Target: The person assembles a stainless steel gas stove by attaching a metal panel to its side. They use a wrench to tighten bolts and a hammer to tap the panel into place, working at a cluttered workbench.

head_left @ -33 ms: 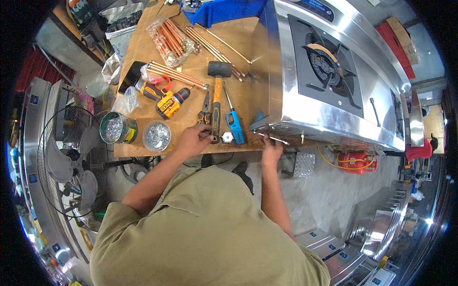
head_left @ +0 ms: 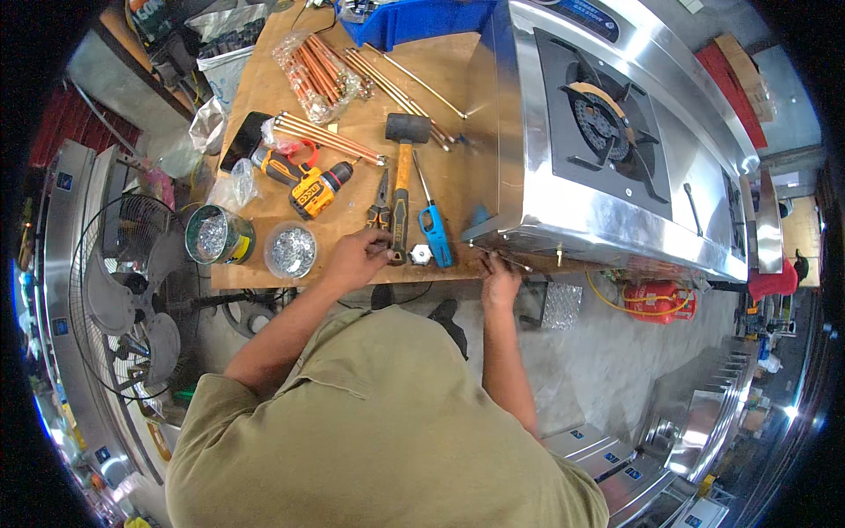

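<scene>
My left hand (head_left: 359,257) rests at the front of the wooden table, beside the lower ends of the pliers (head_left: 379,201) and the rubber mallet (head_left: 400,194). Its fingertips are pressed together; anything between them is too small to make out. Under the front edge of the stainless gas stove (head_left: 546,220), my right hand (head_left: 500,283) has its fingers curled round a thin silvery metal rod (head_left: 519,264). Between my hands lie a blue gas lighter (head_left: 435,236) with a long metal nozzle and a small white knob-like part (head_left: 422,254).
A yellow cordless drill (head_left: 312,187), copper-coloured tubes (head_left: 321,75) in plastic, a tub of small metal parts (head_left: 290,250) and a green tin (head_left: 217,236) occupy the table. A blue bin (head_left: 418,25) stands behind. A fan (head_left: 132,290) is at left, a red gas cylinder (head_left: 656,299) at right.
My right hand has turned slightly at the stove's front edge, with its fingers more curled, and the rod has shifted a little. My left hand stays where it was.
</scene>
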Action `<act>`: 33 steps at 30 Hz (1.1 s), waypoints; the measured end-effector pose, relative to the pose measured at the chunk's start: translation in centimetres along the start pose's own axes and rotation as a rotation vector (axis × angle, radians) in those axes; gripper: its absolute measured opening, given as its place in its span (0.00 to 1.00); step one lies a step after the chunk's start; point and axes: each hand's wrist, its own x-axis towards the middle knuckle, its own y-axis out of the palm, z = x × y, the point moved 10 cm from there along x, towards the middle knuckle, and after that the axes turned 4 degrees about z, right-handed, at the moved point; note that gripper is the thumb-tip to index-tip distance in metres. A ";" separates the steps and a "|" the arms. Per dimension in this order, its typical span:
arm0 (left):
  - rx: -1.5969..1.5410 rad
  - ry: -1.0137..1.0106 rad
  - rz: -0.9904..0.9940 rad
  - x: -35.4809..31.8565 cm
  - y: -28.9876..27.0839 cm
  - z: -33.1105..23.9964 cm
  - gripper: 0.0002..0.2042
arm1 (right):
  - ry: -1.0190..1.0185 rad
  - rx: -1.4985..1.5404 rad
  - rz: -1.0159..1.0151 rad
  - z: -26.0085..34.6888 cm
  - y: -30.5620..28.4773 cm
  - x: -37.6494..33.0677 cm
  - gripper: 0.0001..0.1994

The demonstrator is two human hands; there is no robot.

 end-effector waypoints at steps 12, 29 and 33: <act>0.015 0.020 0.017 0.4 -1.5 0.5 0.19 | -0.638 -1.054 0.237 7.4 7.4 -3.5 0.06; 0.056 0.061 -0.013 0.5 -1.9 -0.6 0.17 | 0.143 0.384 -0.142 -2.7 -1.2 0.9 0.13; 0.008 0.053 -0.040 -0.2 -2.7 -0.1 0.17 | -0.047 0.073 -0.137 1.1 -1.3 -0.5 0.13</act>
